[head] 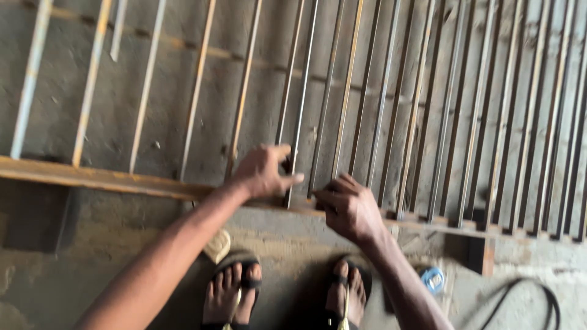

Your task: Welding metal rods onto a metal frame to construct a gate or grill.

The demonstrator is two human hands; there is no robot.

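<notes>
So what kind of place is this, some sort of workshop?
Probably a metal fabrication or welding yard. Many thin steel bars lie in a row across a rusty steel rail on a rough concrete floor, and both hands work at the bar ends by a black cable.

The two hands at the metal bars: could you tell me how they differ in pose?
The left hand is open-fingered, pinching a thin upright bar between thumb and fingers; the right hand is curled nearly closed, knuckles up, beside it. The left hand sits slightly higher than the right. Both rest at the rusty cross rail.
</notes>
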